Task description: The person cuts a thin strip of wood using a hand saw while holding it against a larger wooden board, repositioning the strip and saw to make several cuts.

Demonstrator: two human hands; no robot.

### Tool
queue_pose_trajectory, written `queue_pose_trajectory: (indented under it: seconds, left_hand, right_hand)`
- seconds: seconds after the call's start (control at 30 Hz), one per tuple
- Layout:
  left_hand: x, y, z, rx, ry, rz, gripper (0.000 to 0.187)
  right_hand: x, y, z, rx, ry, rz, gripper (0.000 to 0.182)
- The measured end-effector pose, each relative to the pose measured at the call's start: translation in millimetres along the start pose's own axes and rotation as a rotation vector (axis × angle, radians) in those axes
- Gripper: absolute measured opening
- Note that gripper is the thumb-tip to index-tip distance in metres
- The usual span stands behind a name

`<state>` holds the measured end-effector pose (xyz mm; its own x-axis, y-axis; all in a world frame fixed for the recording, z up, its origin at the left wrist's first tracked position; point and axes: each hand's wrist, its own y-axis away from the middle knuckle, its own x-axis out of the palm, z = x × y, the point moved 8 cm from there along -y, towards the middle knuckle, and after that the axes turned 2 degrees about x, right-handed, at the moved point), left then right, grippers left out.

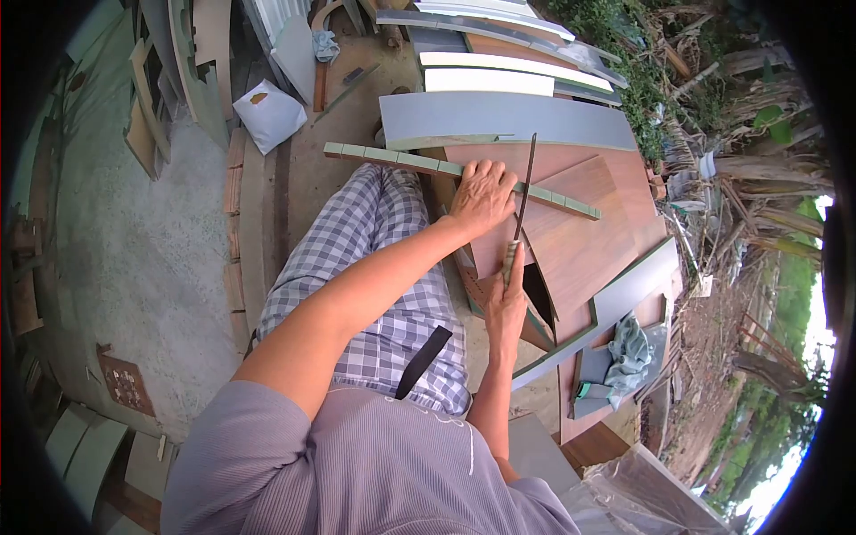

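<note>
My left hand [486, 194] is closed over a long narrow wooden strip [392, 159], which has a pale green face divided by crosswise lines. The strip slants across brown boards, one end near my checked trouser leg. In my right hand [506, 308] is a long thin-bladed hand tool [526, 192] with a light wrapped handle, fingers wrapped round it. Its dark blade points away from me and crosses the strip just right of my left fingers. Whether it is a saw or a knife, I cannot tell.
Brown boards [571, 232] are stacked under the strip, with grey and white panels [508, 118] beyond. A bluish cloth [629, 352] lies at the right. A white sack [269, 116] sits on the floor near leaning curved panels [183, 62]. Plants and branches border the right side.
</note>
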<state>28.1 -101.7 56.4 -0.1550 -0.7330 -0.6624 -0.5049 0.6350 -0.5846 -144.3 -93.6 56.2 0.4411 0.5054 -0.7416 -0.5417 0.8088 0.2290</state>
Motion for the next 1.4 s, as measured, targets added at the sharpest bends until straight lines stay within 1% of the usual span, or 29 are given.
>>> queue_pose_trajectory:
  seconds: [0.03, 0.17, 0.23, 0.27, 0.33, 0.47, 0.53, 0.67, 0.73, 0.83, 0.97, 1.03, 1.17, 1.23, 1.27, 1.33, 1.4]
  left_hand:
    - [-1.9, 0.2, -1.2, 0.014, -0.011, -0.027, 0.018]
    - [-3.1, -0.3, -0.6, 0.015, -0.011, -0.034, 0.018]
    - [-2.9, 0.4, -1.7, 0.026, -0.014, -0.035, 0.019]
    - [-2.0, 0.7, -1.7, 0.025, -0.009, -0.03, 0.019]
    - [2.4, 1.4, 0.6, -0.003, -0.002, 0.011, 0.02]
    - [2.4, 0.8, 1.6, -0.012, 0.013, 0.041, 0.02]
    - [0.3, 0.8, 0.1, 0.0, 0.008, 0.014, 0.02]
    - [-0.7, 0.6, 0.3, 0.005, -0.01, 0.0, 0.02]
    - [1.7, 1.2, 0.2, 0.003, -0.012, 0.026, 0.022]
    - [4.6, 1.7, 1.9, -0.017, 0.02, 0.052, 0.022]
    - [2.1, 1.0, 1.4, -0.006, 0.009, 0.022, 0.022]
    - [2.8, 1.0, 1.1, -0.006, -0.003, 0.028, 0.022]
    - [0.3, 0.7, 0.5, -0.003, -0.005, 0.01, 0.021]
    - [0.9, 1.1, 0.4, -0.005, 0.003, 0.024, 0.021]
    - [1.0, 1.4, 0.1, -0.005, 0.007, 0.029, 0.021]
    - [4.0, 1.9, 1.7, -0.022, 0.021, 0.051, 0.021]
    - [4.9, 1.9, 1.4, -0.015, 0.021, 0.045, 0.021]
  right_hand:
    - [0.1, -2.7, 0.8, 0.03, 0.026, 0.024, 0.057]
    - [5.2, -3.4, -4.9, 0.006, 0.014, 0.025, 0.056]
    - [2.9, 6.6, -2.1, -0.197, -0.007, -0.135, 0.059]
    - [4.1, 8.2, -5.0, -0.191, -0.006, -0.135, 0.059]
    - [7.8, 11.2, -15.3, -0.092, -0.026, -0.082, 0.058]
    - [-1.9, 3.8, 5.6, -0.124, -0.029, -0.091, 0.058]
    - [0.1, -4.1, 5.5, 0.037, -0.003, 0.032, 0.057]
    - [3.3, -2.1, 0.4, 0.036, 0.027, 0.039, 0.056]
    - [2.5, 6.8, -0.5, -0.096, -0.025, -0.058, 0.057]
    - [7.1, 12.3, -12.3, -0.016, -0.036, -0.019, 0.057]
    - [-1.5, 3.7, 5.6, -0.074, -0.02, -0.043, 0.058]
    - [-2.7, -3.8, 8.7, 0.034, -0.001, 0.04, 0.058]
    - [0.1, -3.2, 3.9, 0.072, 0.046, 0.059, 0.057]
    - [-2.4, 6.8, 7.0, -0.136, -0.007, -0.083, 0.057]
    - [-1.6, 9.0, 3.7, -0.13, -0.006, -0.083, 0.057]
    - [3.8, 12.0, -9.3, 0.002, -0.033, -0.01, 0.057]
    - [2.2, 10.0, -7.2, -0.001, -0.04, -0.016, 0.056]
